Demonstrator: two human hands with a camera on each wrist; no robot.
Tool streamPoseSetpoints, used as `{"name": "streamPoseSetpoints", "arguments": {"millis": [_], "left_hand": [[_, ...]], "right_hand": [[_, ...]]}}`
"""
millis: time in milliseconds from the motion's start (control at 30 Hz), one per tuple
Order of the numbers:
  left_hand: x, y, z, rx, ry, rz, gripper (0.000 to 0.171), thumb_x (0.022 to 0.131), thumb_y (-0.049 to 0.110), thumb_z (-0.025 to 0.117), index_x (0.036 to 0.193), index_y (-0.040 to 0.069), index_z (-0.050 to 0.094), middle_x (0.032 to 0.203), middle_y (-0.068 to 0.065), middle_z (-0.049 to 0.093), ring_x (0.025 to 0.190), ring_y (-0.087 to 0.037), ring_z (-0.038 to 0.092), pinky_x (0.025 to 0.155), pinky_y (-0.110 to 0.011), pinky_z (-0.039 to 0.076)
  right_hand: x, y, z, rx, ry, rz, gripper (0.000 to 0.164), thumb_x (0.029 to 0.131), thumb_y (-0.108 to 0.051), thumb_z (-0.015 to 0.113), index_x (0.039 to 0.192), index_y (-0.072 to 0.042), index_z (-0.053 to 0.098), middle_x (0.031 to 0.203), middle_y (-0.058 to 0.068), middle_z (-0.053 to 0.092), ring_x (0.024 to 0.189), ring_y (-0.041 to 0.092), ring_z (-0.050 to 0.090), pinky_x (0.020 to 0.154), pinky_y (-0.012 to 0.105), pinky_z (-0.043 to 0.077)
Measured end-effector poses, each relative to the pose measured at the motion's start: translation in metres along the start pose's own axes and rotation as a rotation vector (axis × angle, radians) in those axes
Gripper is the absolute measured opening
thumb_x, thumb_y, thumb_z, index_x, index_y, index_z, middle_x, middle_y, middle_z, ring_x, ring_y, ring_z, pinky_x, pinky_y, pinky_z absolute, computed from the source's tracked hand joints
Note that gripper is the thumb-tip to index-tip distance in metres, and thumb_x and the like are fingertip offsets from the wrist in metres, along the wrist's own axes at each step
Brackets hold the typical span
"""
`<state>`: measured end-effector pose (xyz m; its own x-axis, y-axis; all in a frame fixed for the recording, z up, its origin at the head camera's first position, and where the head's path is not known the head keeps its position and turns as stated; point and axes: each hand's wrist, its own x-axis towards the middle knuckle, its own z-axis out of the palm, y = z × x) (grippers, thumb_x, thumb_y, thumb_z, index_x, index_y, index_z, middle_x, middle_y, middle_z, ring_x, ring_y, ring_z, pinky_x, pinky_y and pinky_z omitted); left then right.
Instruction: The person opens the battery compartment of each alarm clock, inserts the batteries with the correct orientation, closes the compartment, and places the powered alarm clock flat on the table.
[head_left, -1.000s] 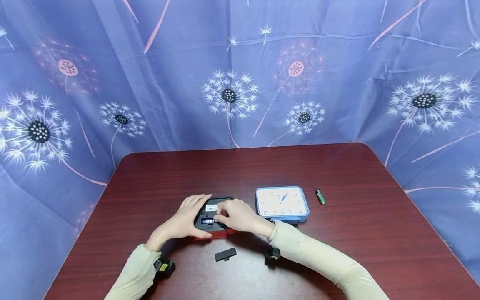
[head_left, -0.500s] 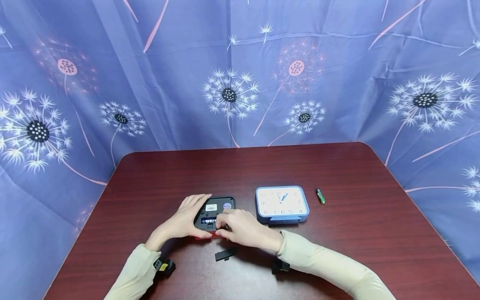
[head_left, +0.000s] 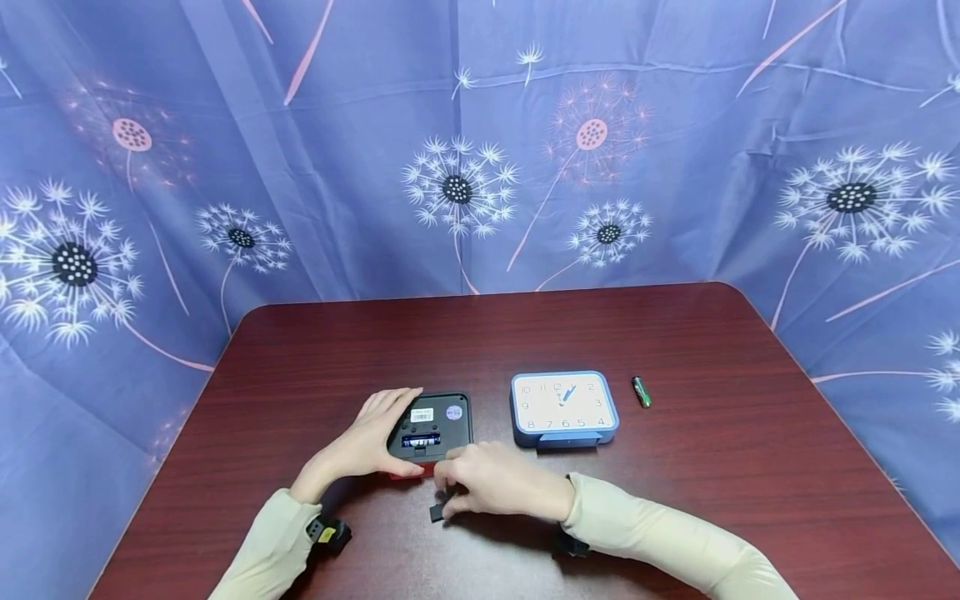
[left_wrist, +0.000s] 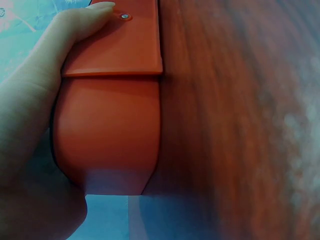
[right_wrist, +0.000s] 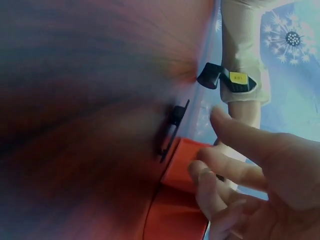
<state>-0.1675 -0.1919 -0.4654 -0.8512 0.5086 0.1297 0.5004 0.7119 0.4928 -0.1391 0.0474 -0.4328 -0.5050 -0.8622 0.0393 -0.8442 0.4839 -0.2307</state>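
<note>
A red clock (head_left: 453, 429) with a black back lies face down at the table's middle. Its battery compartment is uncovered, and a blue battery (head_left: 422, 440) sits inside. My left hand (head_left: 371, 433) grips the clock's left side, the thumb along the red front edge; that thumb also shows against the red casing (left_wrist: 110, 120) in the left wrist view. My right hand (head_left: 506, 482) hovers just above the black battery cover (head_left: 437, 514), thumb and fingers spread around it. In the right wrist view, the cover (right_wrist: 174, 131) lies on the table, apart from the fingertips.
To the right stands a blue clock (head_left: 564, 407), its white dial facing up. Beyond it lies a green battery (head_left: 641, 392). A blue dandelion curtain (head_left: 360, 150) hangs along the back and sides of the dark red table (head_left: 330, 350).
My right hand has left the battery compartment and come down toward me, over the cover. The blue battery now shows fully in its slot. My left hand stays on the clock.
</note>
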Motion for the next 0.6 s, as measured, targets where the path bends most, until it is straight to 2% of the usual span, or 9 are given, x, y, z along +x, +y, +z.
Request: {"name": "streamPoseSetpoints", "arguments": {"millis": [133, 233, 600], "left_hand": [[0.000, -0.001, 0.001, 0.004, -0.001, -0.007, 0.111, 0.061, 0.053, 0.085, 0.147, 0.004, 0.035, 0.142, -0.016, 0.044, 0.130, -0.035, 0.037, 0.107, -0.059, 0.028], [0.000, -0.002, 0.001, 0.002, -0.002, -0.010, 0.111, 0.061, 0.053, 0.085, 0.147, 0.005, 0.036, 0.142, -0.016, 0.044, 0.130, -0.035, 0.037, 0.107, -0.059, 0.028], [0.000, -0.003, 0.002, 0.007, 0.004, -0.005, 0.111, 0.061, 0.054, 0.084, 0.147, 0.004, 0.036, 0.141, -0.016, 0.044, 0.130, -0.036, 0.037, 0.107, -0.059, 0.028]], "right_hand": [[-0.003, -0.003, 0.002, -0.058, -0.039, -0.012, 0.032, 0.070, -0.051, 0.078, 0.089, -0.027, 0.068, 0.083, -0.014, 0.063, 0.066, -0.002, 0.054, 0.055, 0.018, 0.041], [-0.003, -0.005, 0.005, -0.076, -0.056, -0.013, 0.032, 0.068, -0.048, 0.080, 0.089, -0.027, 0.068, 0.082, -0.014, 0.063, 0.066, -0.002, 0.054, 0.055, 0.017, 0.041], [0.001, -0.009, 0.011, -0.093, -0.069, -0.011, 0.021, 0.074, -0.036, 0.081, 0.086, -0.027, 0.067, 0.082, -0.013, 0.063, 0.074, 0.001, 0.061, 0.056, 0.018, 0.043]]}}
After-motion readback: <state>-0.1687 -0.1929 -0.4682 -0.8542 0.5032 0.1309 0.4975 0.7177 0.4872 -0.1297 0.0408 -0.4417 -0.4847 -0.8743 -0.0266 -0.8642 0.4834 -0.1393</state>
